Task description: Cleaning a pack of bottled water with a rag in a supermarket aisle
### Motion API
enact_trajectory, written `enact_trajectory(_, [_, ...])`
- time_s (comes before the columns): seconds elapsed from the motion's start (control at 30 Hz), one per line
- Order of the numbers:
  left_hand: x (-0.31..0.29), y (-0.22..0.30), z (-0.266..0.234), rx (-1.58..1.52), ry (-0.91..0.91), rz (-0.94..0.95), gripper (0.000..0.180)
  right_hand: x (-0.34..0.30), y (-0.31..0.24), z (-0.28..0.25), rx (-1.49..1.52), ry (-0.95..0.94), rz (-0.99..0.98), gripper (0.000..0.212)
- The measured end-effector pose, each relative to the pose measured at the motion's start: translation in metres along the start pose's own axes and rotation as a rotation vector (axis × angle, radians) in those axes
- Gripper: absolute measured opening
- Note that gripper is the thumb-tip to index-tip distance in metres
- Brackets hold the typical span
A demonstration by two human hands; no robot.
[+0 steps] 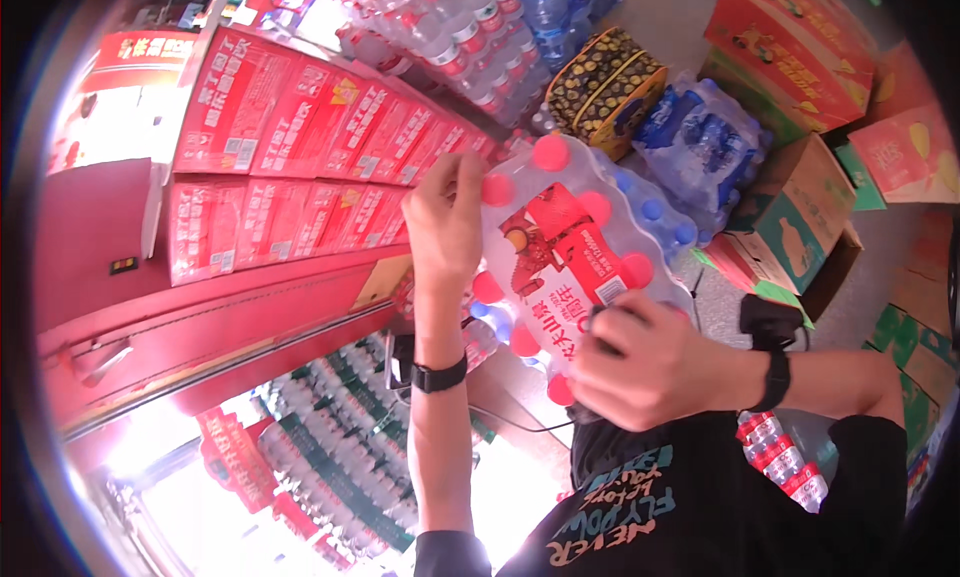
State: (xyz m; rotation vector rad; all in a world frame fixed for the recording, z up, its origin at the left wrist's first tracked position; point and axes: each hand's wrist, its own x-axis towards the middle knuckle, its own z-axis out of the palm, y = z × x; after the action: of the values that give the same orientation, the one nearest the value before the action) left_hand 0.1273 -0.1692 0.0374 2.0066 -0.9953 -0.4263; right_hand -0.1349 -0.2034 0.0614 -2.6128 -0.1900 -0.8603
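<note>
In front of me is a shrink-wrapped pack of water bottles [520,262], its red caps facing up and a red printed panel across the clear film. My left hand [445,217] is closed at the pack's left edge, beside a red cap; what its fingers grip, if anything, is hidden. Over the near right part of the pack, my right hand [655,362] has curled fingers, with a small dark thing at the fingertips that I cannot make out. Both wrists wear black bands.
Red cartons [300,167] are stacked along the left. Bottle packs [460,37] and a yellow-and-black patterned bag [605,87] stand beyond. Toward the right are a blue-capped water pack [700,142] and opened cardboard boxes [795,212]. Shelved bottles [340,447] show at lower left.
</note>
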Motion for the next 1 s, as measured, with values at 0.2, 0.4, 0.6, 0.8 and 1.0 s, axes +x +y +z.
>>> enact_trajectory(0.2, [-0.003,0.008,0.010,0.002,0.015,0.039,0.031,-0.009,0.045,-0.020,-0.010,0.017,0.036,0.014])
enact_trajectory(0.4, [-0.001,0.013,0.004,-0.003,0.027,-0.002,0.034,0.027,0.071,-0.003,-0.038,0.033,-0.030,0.013])
enact_trajectory(0.6, [-0.003,0.004,0.004,0.006,0.077,0.067,0.032,0.061,0.078,0.024,-0.107,0.063,-0.115,0.016])
enact_trajectory(0.8, [0.004,0.004,0.003,-0.009,0.069,0.118,0.030,0.054,0.024,0.026,0.051,-0.161,-0.270,0.020])
enact_trajectory(1.0, [0.001,0.004,0.004,-0.027,0.062,0.082,0.033,0.008,0.033,-0.021,-0.016,-0.149,-0.119,0.014])
